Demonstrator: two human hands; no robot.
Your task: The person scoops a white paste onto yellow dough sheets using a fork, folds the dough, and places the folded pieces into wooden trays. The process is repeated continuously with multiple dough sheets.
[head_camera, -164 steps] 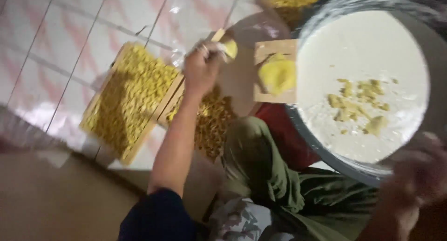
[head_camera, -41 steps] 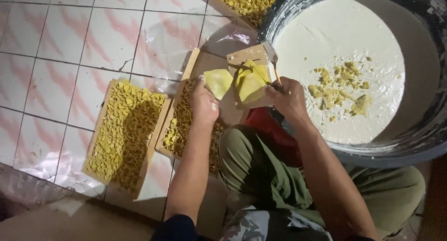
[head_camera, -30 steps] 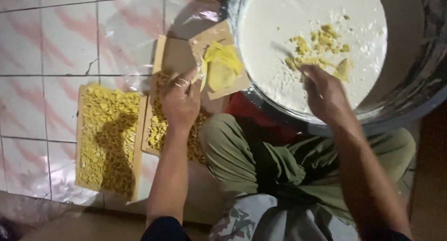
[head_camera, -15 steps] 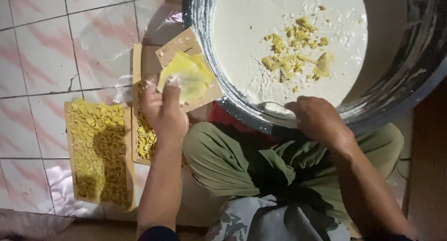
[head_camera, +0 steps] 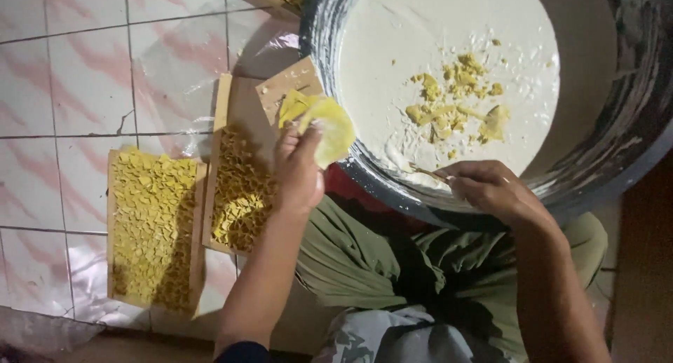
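The tiled floor [head_camera: 77, 90] carries everything, white squares streaked with pink, and the person sits on it with knees drawn up in green trousers [head_camera: 364, 258]. Biggest of the things is the round metal basin [head_camera: 631, 125], nearly filled with white batter [head_camera: 420, 48]; yellow bits float in a loose cluster right of its centre. The basin sits right against the person's knees, which looks meant to keep dipping within easy reach.

Left of the basin lie two shallow wooden trays. The far one [head_camera: 111, 223] is packed edge to edge with small yellow pieces, while the near one [head_camera: 217, 160] is filled only in its lower half, its upper part bare. A small board [head_camera: 280, 90] rests across that tray's top corner, touching the basin's rim, and serves as a ledge for soft yellow sheets.

The left hand [head_camera: 298, 170] hovers over the board, fingers closed on a thin round yellow sheet [head_camera: 329, 128], lifted clear and drooping at the edge. The right hand [head_camera: 491, 191] rests at the basin's near rim, fingers curled around a thin stick [head_camera: 427, 172] whose tip lies in the batter. The hands are well apart.
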